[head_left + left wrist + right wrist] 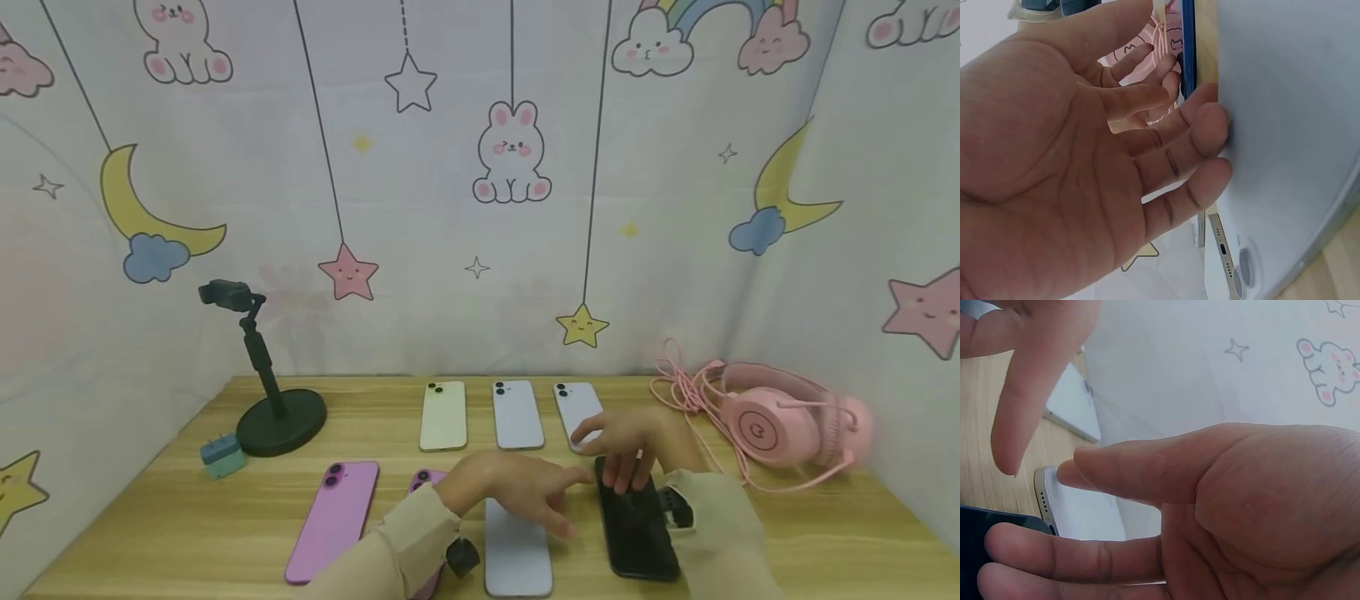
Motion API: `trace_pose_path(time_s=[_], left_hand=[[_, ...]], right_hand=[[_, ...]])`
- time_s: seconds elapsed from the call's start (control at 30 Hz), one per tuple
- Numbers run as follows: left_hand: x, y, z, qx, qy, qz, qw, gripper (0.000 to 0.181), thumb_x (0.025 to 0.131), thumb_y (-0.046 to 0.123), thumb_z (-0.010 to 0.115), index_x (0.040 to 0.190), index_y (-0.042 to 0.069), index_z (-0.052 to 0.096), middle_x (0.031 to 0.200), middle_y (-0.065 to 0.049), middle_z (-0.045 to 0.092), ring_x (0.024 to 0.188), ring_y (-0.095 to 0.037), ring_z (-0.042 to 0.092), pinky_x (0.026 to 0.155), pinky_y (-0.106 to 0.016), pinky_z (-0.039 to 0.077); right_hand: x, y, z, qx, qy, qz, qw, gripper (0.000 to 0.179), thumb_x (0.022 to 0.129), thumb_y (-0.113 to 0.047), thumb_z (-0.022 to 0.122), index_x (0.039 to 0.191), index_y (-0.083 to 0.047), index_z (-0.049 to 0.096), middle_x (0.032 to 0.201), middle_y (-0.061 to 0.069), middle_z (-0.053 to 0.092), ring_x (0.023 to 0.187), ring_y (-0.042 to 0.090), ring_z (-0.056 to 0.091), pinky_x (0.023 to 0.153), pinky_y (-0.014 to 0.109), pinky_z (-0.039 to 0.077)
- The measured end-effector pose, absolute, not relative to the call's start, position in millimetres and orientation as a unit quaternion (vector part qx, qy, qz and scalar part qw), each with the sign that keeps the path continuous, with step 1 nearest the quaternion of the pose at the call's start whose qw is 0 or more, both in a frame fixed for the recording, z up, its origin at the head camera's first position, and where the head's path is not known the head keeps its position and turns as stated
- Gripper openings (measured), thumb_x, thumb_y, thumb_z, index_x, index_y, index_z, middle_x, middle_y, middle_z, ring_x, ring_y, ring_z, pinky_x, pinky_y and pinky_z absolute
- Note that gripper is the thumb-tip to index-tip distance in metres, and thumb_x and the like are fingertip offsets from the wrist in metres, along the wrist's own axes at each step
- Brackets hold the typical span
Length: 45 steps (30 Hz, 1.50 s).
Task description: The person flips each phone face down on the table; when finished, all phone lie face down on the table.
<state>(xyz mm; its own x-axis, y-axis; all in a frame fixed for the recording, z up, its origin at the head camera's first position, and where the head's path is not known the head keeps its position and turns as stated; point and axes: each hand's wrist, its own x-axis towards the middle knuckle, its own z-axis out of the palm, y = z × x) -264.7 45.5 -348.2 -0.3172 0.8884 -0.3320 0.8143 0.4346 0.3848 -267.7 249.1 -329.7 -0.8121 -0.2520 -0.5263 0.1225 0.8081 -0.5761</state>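
My left hand hovers over the front white phone, its fingers loosely bent. In the left wrist view, its fingertips rest on or very near that phone's pale back. My right hand is above a dark phone, which lies with its black face up. Its thumb and index finger reach to the lower end of the back right white phone; in the right wrist view they lie at that phone's edge, and whether they touch is unclear. Neither hand grips anything.
Beside the back right phone lie another white phone and a pale yellow phone. A purple phone lies front left; a second purple phone is partly under my left arm. Around them are a black stand, teal block and pink headphones.
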Motion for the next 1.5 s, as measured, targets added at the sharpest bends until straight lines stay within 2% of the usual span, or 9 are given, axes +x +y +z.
trace_pose_path(time_s=[0.17,0.4,0.57,0.63,0.83,0.93,1.23,1.37,1.5], left_hand=[[-262.1,49.9,-348.9,0.535,0.803,0.071,0.253,0.068,0.099,0.033,0.064,0.155,0.014,0.029,0.097,0.008,0.068,0.093,0.001,0.059,0.086,-0.016,0.043],[-254.2,58.1,-352.1,0.553,0.796,0.048,0.243,0.069,0.099,0.035,0.064,0.155,0.008,0.031,0.092,0.011,0.063,0.092,0.002,0.056,0.082,-0.012,0.041],[-248.9,62.0,-354.8,0.568,0.788,0.045,0.232,0.070,0.099,0.036,0.064,0.155,0.010,0.032,0.090,0.013,0.057,0.095,0.002,0.051,0.085,-0.011,0.038],[-247.9,62.1,-354.8,0.567,0.789,0.047,0.232,0.071,0.099,0.037,0.064,0.156,0.012,0.031,0.094,0.011,0.055,0.098,0.001,0.050,0.088,-0.013,0.039],[-246.1,60.7,-352.4,0.550,0.801,0.055,0.231,0.072,0.099,0.043,0.062,0.158,0.020,0.028,0.130,0.001,0.047,0.112,-0.005,0.051,0.094,-0.022,0.042],[-244.8,60.6,-352.1,0.543,0.804,0.060,0.233,0.072,0.098,0.044,0.062,0.158,0.022,0.027,0.140,-0.001,0.043,0.116,-0.008,0.052,0.094,-0.023,0.043],[-241.4,60.0,-351.8,0.538,0.805,0.061,0.242,0.073,0.098,0.043,0.062,0.158,0.023,0.026,0.148,-0.002,0.039,0.126,-0.008,0.047,0.099,-0.023,0.041],[-239.9,60.1,-350.6,0.540,0.804,0.057,0.242,0.074,0.099,0.044,0.062,0.159,0.022,0.025,0.150,-0.003,0.038,0.130,-0.008,0.044,0.101,-0.023,0.040],[-239.0,59.8,-349.7,0.542,0.804,0.054,0.238,0.075,0.098,0.044,0.062,0.159,0.021,0.025,0.153,-0.005,0.037,0.133,-0.009,0.042,0.103,-0.023,0.039]], right_hand=[[-267.1,252.5,-328.0,-0.033,0.902,-0.303,0.306,0.039,0.104,-0.029,0.053,0.141,-0.017,0.052,0.080,0.015,0.071,0.071,0.026,0.071,0.064,0.042,0.058],[-263.9,261.6,-327.1,-0.018,0.904,-0.310,0.294,0.038,0.102,-0.021,0.054,0.140,-0.016,0.053,0.081,0.015,0.067,0.069,0.026,0.070,0.063,0.042,0.058],[-262.0,271.8,-325.5,0.001,0.902,-0.320,0.288,0.040,0.102,-0.018,0.054,0.141,-0.011,0.050,0.086,0.018,0.063,0.072,0.029,0.068,0.065,0.043,0.059],[-262.4,275.9,-324.9,0.011,0.902,-0.320,0.289,0.041,0.102,-0.018,0.053,0.142,-0.010,0.049,0.088,0.019,0.063,0.073,0.031,0.068,0.067,0.044,0.059],[-262.9,284.7,-321.2,0.027,0.905,-0.302,0.298,0.044,0.102,-0.020,0.053,0.144,-0.011,0.045,0.093,0.023,0.064,0.079,0.035,0.068,0.072,0.046,0.058],[-262.1,288.5,-320.4,0.022,0.909,-0.288,0.302,0.045,0.102,-0.022,0.054,0.144,-0.011,0.045,0.091,0.023,0.065,0.079,0.034,0.069,0.073,0.047,0.057],[-264.3,290.8,-325.3,0.029,0.905,-0.284,0.314,0.044,0.101,-0.027,0.056,0.137,-0.002,0.048,0.091,0.022,0.068,0.088,0.035,0.069,0.078,0.050,0.057],[-264.3,289.3,-328.8,0.042,0.908,-0.289,0.300,0.039,0.102,-0.026,0.054,0.132,-0.001,0.050,0.090,0.020,0.066,0.083,0.030,0.068,0.073,0.041,0.058],[-262.7,287.7,-331.5,0.055,0.904,-0.309,0.292,0.037,0.102,-0.027,0.055,0.128,-0.002,0.049,0.081,0.016,0.063,0.070,0.022,0.063,0.064,0.032,0.056]])
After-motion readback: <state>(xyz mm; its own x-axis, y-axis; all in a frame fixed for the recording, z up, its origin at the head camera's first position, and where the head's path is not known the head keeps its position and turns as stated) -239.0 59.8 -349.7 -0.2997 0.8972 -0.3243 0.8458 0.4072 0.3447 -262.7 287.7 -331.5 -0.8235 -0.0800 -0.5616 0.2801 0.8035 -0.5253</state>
